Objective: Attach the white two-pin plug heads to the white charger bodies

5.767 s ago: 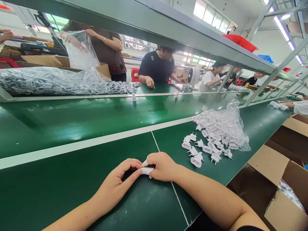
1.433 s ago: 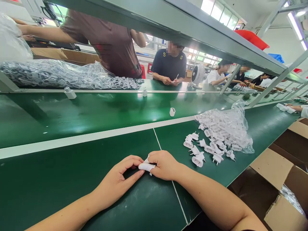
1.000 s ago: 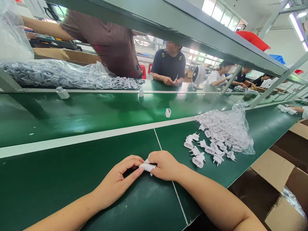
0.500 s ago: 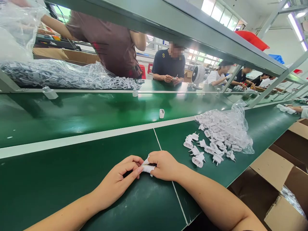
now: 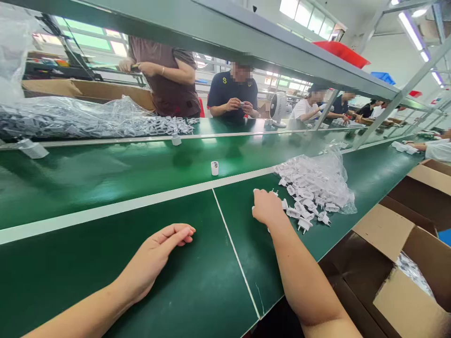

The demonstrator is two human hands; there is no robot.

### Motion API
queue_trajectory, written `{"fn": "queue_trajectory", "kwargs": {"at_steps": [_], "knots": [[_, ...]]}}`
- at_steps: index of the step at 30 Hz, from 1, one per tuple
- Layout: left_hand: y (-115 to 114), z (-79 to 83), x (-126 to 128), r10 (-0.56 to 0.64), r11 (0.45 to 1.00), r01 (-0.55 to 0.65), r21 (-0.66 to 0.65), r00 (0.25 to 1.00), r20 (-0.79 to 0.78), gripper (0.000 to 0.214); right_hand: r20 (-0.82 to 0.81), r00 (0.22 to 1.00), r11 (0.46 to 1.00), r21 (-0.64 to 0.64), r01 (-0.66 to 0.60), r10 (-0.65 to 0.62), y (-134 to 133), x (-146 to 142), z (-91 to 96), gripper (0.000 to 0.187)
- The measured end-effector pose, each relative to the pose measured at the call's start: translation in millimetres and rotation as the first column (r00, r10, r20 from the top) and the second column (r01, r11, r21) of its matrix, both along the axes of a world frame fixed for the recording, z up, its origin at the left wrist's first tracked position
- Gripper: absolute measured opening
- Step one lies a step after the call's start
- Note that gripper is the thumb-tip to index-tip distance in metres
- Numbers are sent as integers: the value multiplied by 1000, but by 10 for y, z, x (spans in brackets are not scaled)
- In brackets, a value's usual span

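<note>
My left hand (image 5: 162, 249) hovers over the green work surface left of the thin white line, thumb pressed against its curled fingers; anything inside is hidden. My right hand (image 5: 268, 206) reaches to the left edge of a group of loose white plug pieces (image 5: 305, 224) with two metal pins. White coverings show at its fingertips, but most of the fingers are hidden, so I cannot tell whether it grips a piece. Behind the loose pieces, more of them spill from a clear plastic bag (image 5: 331, 171).
One white plug-like block (image 5: 214, 168) stands on the green strip beyond the white stripe (image 5: 141, 199). Cardboard boxes (image 5: 384, 230) are at the lower right. A bagged heap of small parts (image 5: 105, 119) lies far left. Co-workers sit and stand opposite, beneath a metal shelf beam (image 5: 225, 35).
My hands, together half a second ago, have parted. The right went right and forward to the loose plug pieces; the left drew slightly back left. The view shifted a little.
</note>
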State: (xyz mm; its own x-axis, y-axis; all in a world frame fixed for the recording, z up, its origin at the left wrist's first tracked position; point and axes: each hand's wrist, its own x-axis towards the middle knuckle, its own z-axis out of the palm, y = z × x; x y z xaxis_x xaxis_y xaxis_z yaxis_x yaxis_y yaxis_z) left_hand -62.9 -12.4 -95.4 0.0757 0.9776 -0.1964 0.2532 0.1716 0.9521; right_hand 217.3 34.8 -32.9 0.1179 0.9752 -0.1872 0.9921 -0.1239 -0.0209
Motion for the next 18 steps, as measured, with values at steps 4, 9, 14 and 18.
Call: {"fn": "queue_trajectory", "kwargs": {"at_steps": [4,9,14,18], "knots": [[416,175,151,170,985,-169,-37,985,15,62,-15,999,999,-1,-41,41,85,-40,-23,34],[1222,245,498,283,950,-253,180,945,-164,77,-45,993,994,31,-103,105,94,-123,-43,36],[1863,196,860,362,920,-272,282,865,-348,102,-62,984,985,56,-165,168,33,-168,-45,30],[2121,104,925,368,923,-276,268,839,-401,65,-37,987,985,82,-152,156,-18,-190,-37,39]]}}
